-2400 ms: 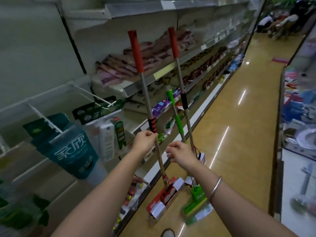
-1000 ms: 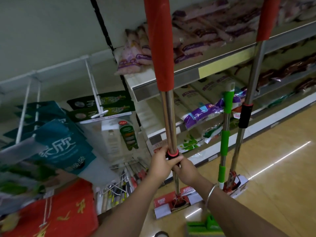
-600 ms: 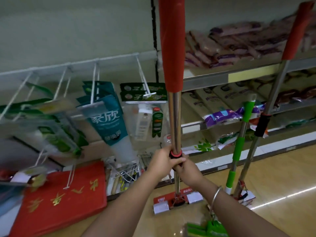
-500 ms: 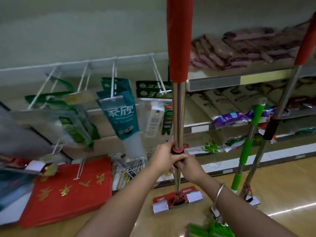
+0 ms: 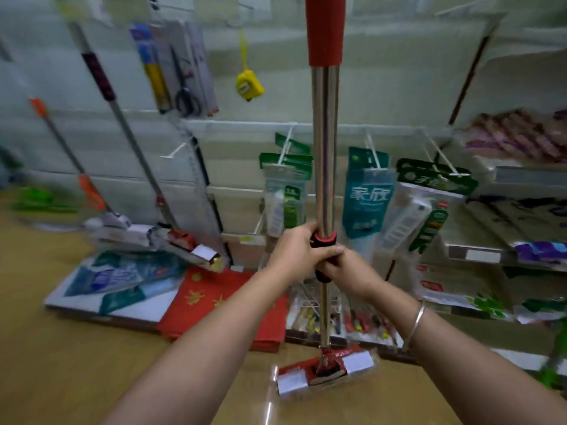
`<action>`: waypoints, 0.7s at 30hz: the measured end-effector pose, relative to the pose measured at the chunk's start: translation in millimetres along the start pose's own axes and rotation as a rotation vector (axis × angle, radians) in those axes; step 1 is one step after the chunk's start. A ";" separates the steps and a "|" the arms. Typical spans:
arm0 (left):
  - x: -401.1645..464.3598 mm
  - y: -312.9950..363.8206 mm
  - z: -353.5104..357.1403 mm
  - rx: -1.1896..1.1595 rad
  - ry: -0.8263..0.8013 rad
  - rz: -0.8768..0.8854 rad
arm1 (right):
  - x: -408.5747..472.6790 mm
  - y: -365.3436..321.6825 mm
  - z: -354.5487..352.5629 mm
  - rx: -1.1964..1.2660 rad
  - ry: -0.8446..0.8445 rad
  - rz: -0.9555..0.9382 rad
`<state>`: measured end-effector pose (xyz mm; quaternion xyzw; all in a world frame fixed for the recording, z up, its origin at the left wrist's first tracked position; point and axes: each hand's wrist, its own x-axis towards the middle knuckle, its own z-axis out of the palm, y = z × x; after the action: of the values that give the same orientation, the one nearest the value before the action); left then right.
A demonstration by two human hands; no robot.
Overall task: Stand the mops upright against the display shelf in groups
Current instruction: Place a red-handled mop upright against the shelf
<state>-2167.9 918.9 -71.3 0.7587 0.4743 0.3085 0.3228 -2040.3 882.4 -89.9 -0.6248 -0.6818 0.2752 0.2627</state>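
A red-handled mop (image 5: 324,154) with a steel pole stands upright in front of me, its red and white head (image 5: 326,368) on the floor. My left hand (image 5: 296,248) and my right hand (image 5: 349,269) both grip its black and red collar at mid-pole. Two more mops lean against the display shelf (image 5: 233,191) at the left: one with a dark grip (image 5: 129,130) and one with orange grips (image 5: 66,151). Their heads rest on the low shelf base.
Packaged goods hang on hooks behind the pole, including a teal pack (image 5: 366,200) and a yellow tape measure (image 5: 248,85). A red cloth pack (image 5: 221,299) and blue packs (image 5: 122,277) lie on the base. Shelves of goods (image 5: 518,139) fill the right. Wooden floor (image 5: 61,363) lies at the left.
The view has swung left along the shelf with the red mop held upright in both hands. The green mop and second red mop have left the view; two leaning mops have appeared at the left.
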 end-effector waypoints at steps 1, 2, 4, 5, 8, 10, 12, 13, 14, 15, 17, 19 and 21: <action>-9.7 -8.4 -19.8 0.007 0.035 -0.005 | 3.5 -17.8 13.1 -0.010 -0.010 -0.023; -19.3 -16.6 -38.3 0.008 0.069 -0.011 | 6.8 -34.4 26.0 -0.010 -0.022 -0.048; -37.2 -33.7 -74.0 -0.006 0.134 -0.038 | 14.8 -66.7 51.7 -0.003 -0.056 -0.103; -45.3 -42.0 -90.6 -0.017 0.166 -0.053 | 19.5 -81.8 64.0 -0.001 -0.075 -0.132; -63.4 -65.1 -135.8 -0.048 0.261 -0.084 | 36.4 -125.3 98.2 -0.013 -0.116 -0.223; -69.8 -79.8 -165.7 -0.070 0.319 -0.118 | 50.5 -153.5 119.2 -0.032 -0.137 -0.281; -72.6 -94.5 -197.6 -0.071 0.370 -0.134 | 66.8 -181.4 138.3 -0.038 -0.144 -0.339; -73.1 -101.4 -213.6 -0.071 0.390 -0.140 | 75.7 -194.9 147.0 -0.027 -0.150 -0.364; -72.9 -107.9 -229.2 -0.074 0.407 -0.146 | 85.4 -208.0 155.3 -0.015 -0.158 -0.384; -71.4 -114.5 -245.1 -0.075 0.420 -0.151 | 96.1 -220.9 163.3 -0.005 -0.167 -0.398; -64.9 -127.0 -277.2 -0.081 0.444 -0.156 | 118.2 -247.4 178.6 0.016 -0.175 -0.410; -57.4 -138.2 -310.6 -0.143 0.462 -0.153 | 141.8 -276.6 193.1 0.054 -0.164 -0.423; -49.1 -147.3 -344.4 -0.225 0.465 -0.148 | 164.3 -307.5 205.0 0.083 -0.130 -0.437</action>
<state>-2528.9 992.0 12.6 0.5902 0.5525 0.5008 0.3091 -2415.1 1015.7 -16.9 -0.4319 -0.8046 0.2793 0.2970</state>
